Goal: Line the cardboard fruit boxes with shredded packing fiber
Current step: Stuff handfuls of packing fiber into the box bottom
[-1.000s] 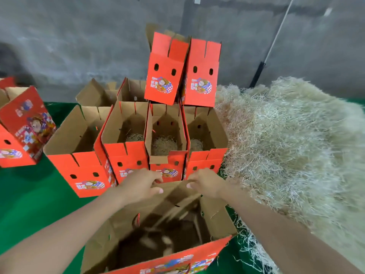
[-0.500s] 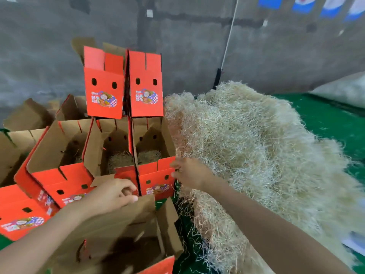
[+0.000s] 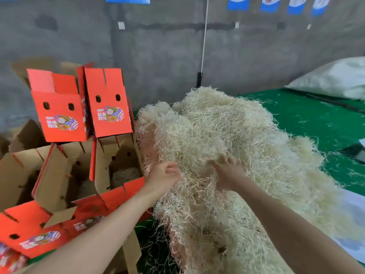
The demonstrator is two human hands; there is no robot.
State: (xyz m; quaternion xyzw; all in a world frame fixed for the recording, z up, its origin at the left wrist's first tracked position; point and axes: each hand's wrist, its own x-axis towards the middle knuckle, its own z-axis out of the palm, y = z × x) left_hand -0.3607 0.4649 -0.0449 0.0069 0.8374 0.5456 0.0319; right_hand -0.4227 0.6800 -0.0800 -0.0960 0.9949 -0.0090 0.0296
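A big heap of pale shredded packing fiber (image 3: pixel 237 131) fills the middle and right. My right hand (image 3: pixel 227 174) lies on its near slope with spread fingers pushing into the strands. My left hand (image 3: pixel 164 175) hovers at the heap's left edge, fingers loosely curled, holding nothing I can see. Open red-and-brown cardboard fruit boxes stand to the left. One box (image 3: pixel 126 165) next to the heap has some fiber at its bottom. The nearest box (image 3: pixel 35 232) lies under my left forearm, its inside hidden.
Two red boxes (image 3: pixel 107 107) stand stacked on the open ones, against a grey wall. A green floor covering (image 3: pixel 316 119) stretches right of the heap, scattered with loose strands. A white sack (image 3: pixel 335 78) lies at the back right. A thin pole (image 3: pixel 203 46) leans on the wall.
My left hand let go of the near box's flap and moved right to the heap. My right hand went deeper onto the fiber. The view swung right.
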